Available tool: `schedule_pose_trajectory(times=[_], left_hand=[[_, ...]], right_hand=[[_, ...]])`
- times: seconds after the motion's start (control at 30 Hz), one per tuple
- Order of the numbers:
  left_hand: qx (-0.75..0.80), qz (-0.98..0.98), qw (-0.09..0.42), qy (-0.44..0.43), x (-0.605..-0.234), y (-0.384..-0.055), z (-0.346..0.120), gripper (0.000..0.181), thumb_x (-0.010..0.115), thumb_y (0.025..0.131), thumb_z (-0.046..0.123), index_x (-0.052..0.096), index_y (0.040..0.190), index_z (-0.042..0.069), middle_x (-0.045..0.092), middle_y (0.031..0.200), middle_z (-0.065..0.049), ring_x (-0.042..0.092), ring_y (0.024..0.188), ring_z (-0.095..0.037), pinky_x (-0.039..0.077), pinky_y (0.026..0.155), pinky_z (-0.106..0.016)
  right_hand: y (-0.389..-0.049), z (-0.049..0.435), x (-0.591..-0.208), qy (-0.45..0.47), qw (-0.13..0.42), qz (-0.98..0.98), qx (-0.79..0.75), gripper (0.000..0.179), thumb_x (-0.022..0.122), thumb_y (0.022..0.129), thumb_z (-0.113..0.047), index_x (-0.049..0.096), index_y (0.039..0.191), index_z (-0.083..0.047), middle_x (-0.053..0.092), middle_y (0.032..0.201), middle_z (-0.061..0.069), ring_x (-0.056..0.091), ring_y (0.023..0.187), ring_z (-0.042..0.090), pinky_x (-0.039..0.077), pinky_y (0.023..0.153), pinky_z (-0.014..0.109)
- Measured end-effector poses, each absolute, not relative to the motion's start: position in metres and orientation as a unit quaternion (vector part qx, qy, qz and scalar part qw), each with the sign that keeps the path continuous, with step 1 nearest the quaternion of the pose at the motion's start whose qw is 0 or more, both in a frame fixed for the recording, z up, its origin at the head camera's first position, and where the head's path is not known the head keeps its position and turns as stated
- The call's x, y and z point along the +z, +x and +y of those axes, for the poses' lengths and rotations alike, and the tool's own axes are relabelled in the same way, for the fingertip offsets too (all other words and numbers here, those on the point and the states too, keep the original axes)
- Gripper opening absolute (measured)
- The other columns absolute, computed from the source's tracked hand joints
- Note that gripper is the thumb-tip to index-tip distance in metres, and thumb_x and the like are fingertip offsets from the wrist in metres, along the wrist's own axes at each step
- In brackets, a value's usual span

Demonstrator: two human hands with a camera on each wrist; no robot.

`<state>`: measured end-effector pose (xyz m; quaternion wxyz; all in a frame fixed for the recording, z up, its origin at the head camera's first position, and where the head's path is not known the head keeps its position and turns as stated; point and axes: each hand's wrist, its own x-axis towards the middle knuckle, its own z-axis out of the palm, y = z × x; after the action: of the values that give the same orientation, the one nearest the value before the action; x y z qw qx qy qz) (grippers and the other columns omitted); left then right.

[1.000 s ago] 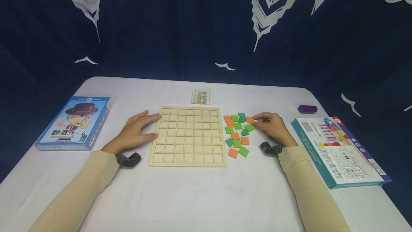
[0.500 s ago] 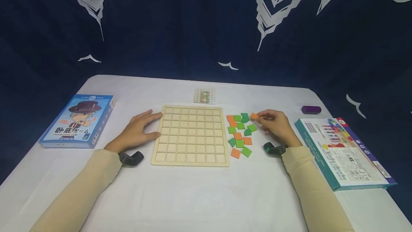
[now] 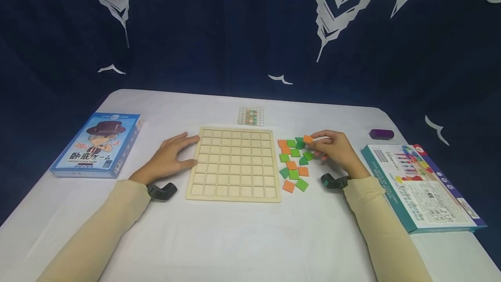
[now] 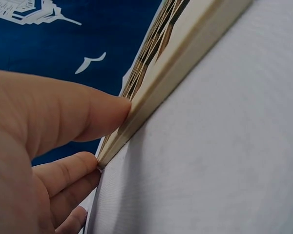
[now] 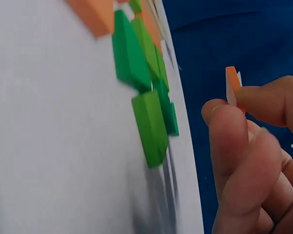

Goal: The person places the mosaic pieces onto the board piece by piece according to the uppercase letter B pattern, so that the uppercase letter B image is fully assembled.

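Note:
My right hand [image 3: 337,149] pinches an orange square tile [image 3: 308,139] between thumb and fingers. The right wrist view shows that orange tile [image 5: 231,87] raised off the table, seen edge-on. Below and left of it lie loose tiles, among them a light green square [image 3: 302,185], an orange square [image 3: 288,186] and a dark green rounded piece [image 3: 303,160]. My left hand [image 3: 166,159] lies with fingers extended along the left side of a wooden grid board [image 3: 233,164]. Thumb and fingertips touch the board's edge [image 4: 151,102] in the left wrist view. The board's cells hold no tiles.
Behind the board lies a small pattern card [image 3: 251,116] with a printed grid. A blue game box [image 3: 98,145] is at the left, a teal and white box [image 3: 424,186] at the right. Near that box's far end sits a purple object [image 3: 381,134]. A dark curtain [image 3: 235,29] hangs behind the table.
My right hand has picked up the orange square tile from the top right of the loose tiles and tilted it. My left hand stays at the board. The head view has shifted slightly.

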<state>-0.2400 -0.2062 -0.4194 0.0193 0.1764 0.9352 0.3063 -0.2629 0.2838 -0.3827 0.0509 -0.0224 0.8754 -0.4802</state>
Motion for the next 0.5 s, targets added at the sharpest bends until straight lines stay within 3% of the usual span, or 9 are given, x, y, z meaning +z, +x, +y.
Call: schedule_pose_trajectory(times=[0.5], left_hand=[[0.306,0.935,0.02,0.177,-0.419,-0.24,-0.207,0.074,0.075,0.095,0.027,0.05,0.161,0.004,0.043,0.168,-0.021,0.024,0.162,-0.045,0.012,0.131,-0.066]], right_hand=[[-0.269,0.254,-0.374,-0.012,0.098,0.831,-0.547,0.046,0.072,0.101,-0.01,0.059,0.141,0.009,0.081,0.093,-0.008,0.069,0.071,0.006,0.057,0.06,0.019]])
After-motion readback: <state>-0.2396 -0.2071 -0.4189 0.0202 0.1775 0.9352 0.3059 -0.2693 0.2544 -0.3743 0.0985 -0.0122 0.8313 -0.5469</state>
